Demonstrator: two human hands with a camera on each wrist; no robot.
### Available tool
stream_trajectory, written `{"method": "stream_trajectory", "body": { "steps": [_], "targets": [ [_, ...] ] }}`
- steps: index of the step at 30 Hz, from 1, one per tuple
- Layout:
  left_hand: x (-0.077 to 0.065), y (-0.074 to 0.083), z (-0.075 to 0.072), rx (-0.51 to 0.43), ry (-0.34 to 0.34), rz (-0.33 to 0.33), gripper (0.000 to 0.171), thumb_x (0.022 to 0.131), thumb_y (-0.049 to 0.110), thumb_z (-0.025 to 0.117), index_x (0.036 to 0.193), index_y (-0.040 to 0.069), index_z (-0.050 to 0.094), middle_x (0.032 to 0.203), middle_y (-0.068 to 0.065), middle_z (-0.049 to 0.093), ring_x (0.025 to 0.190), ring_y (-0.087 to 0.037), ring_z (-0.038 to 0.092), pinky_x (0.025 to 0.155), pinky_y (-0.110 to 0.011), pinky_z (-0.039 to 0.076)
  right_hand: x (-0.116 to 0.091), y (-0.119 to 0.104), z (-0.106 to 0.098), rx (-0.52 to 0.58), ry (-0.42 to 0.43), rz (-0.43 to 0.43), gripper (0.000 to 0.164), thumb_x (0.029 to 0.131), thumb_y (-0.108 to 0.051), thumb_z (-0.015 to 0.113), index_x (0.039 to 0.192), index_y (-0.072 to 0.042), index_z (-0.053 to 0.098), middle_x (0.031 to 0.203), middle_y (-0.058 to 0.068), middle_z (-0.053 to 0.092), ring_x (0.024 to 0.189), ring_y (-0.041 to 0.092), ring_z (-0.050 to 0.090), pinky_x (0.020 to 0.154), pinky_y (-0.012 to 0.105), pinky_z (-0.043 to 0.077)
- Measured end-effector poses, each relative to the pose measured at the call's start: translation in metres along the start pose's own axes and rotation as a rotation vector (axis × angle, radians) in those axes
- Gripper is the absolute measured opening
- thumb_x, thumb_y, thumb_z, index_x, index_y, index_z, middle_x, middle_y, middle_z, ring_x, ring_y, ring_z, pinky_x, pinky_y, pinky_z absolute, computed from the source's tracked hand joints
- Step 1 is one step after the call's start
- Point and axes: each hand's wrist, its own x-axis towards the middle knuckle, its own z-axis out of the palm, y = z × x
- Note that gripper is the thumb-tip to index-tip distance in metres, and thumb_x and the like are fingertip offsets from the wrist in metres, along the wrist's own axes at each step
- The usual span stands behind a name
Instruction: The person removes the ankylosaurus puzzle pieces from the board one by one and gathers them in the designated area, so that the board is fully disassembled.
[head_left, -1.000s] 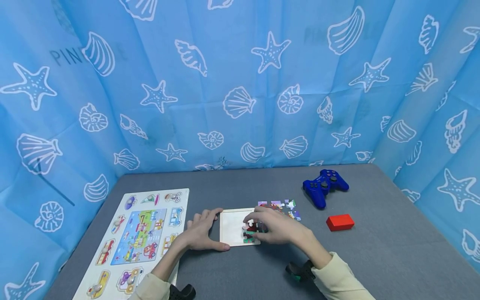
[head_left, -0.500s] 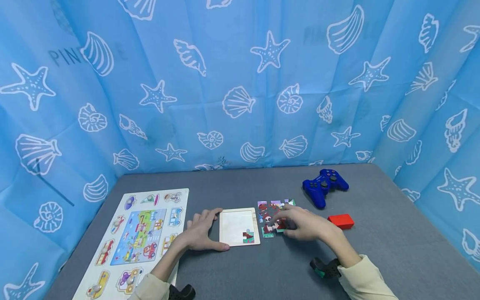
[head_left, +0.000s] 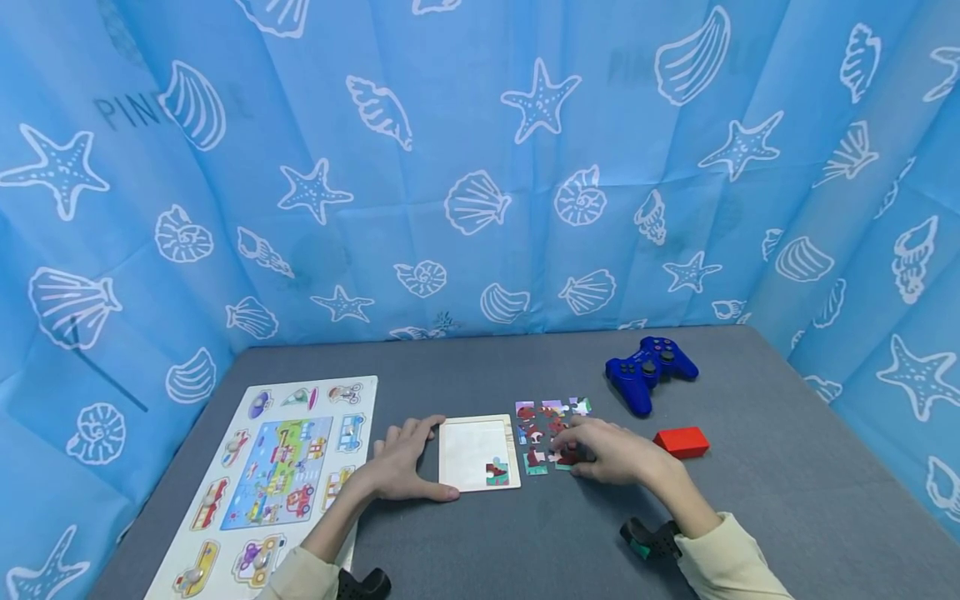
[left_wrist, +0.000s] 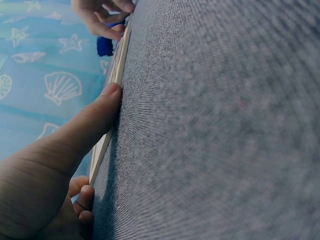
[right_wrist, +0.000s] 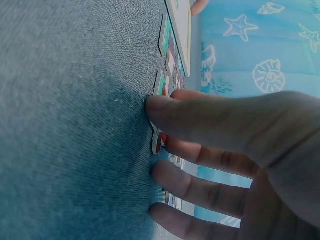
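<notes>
In the head view, a square wooden puzzle tray (head_left: 468,446) lies on the table, one jigsaw piece (head_left: 497,472) in its near right corner. My left hand (head_left: 408,462) spans the tray's left side, thumb at the near edge and fingers at the far corner, holding it. Just right of the tray, several loose jigsaw pieces (head_left: 536,463) lie in loose rows. My right hand (head_left: 611,450) is over the nearest row; in the right wrist view its thumb and index finger pinch a red and green jigsaw piece (right_wrist: 157,145) low at the table.
A white peg puzzle board (head_left: 238,467) with vehicle pieces lies to the left. At the right are a blue game controller (head_left: 649,372) and a red block (head_left: 681,442). A blue shell-print curtain (head_left: 480,167) hangs behind the grey table (head_left: 480,550).
My right hand has moved right, from the tray to the loose pieces, leaving a jigsaw piece in the tray's near right corner. My left hand stays at the tray's left side.
</notes>
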Motion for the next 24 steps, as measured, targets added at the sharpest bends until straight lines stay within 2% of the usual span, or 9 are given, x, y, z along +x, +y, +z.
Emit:
{"method": "stream_trajectory", "body": {
  "steps": [6, 10, 12, 24],
  "targets": [
    [0.0006, -0.0007, 0.0002, 0.002, -0.006, -0.004, 0.114, 0.066, 0.062, 0.088, 0.159, 0.026, 0.032, 0.140, -0.008, 0.049, 0.107, -0.023, 0.036, 0.081, -0.038, 0.026, 0.0014, -0.0002, 0.0003, -0.011, -0.005, -0.011, 0.042, 0.088, -0.012, 0.079, 0.130, -0.011, 0.070, 0.119, 0.008, 0.065, 0.092, 0.016, 0.054, 0.084, 0.043, 0.051],
    [0.0006, -0.0010, 0.0003, 0.002, -0.007, -0.006, 0.114, 0.066, 0.062, 0.088, 0.159, 0.026, 0.032, 0.140, -0.008, 0.048, 0.107, -0.023, 0.037, 0.081, -0.038, 0.026, 0.0018, -0.0004, 0.0010, 0.009, -0.014, 0.006, 0.038, 0.088, -0.010, 0.078, 0.125, -0.012, 0.072, 0.108, 0.000, 0.062, 0.086, 0.013, 0.051, 0.075, 0.031, 0.046],
    [0.0005, -0.0012, 0.0005, 0.003, -0.008, -0.007, 0.114, 0.066, 0.063, 0.088, 0.159, 0.026, 0.032, 0.140, -0.008, 0.048, 0.107, -0.023, 0.037, 0.081, -0.038, 0.026, 0.0018, -0.0004, 0.0012, 0.013, -0.016, 0.010, 0.036, 0.088, -0.010, 0.078, 0.124, -0.013, 0.073, 0.105, -0.002, 0.061, 0.085, 0.012, 0.050, 0.074, 0.028, 0.044],
    [-0.0014, 0.0030, -0.0046, 0.015, -0.031, -0.011, 0.115, 0.068, 0.067, 0.085, 0.160, 0.023, 0.030, 0.143, -0.011, 0.048, 0.110, -0.024, 0.037, 0.082, -0.037, 0.026, 0.0013, -0.0011, -0.0015, 0.005, -0.013, -0.007, 0.037, 0.088, -0.010, 0.078, 0.124, -0.014, 0.073, 0.107, -0.001, 0.062, 0.086, 0.012, 0.051, 0.074, 0.029, 0.045]
  ]
}}
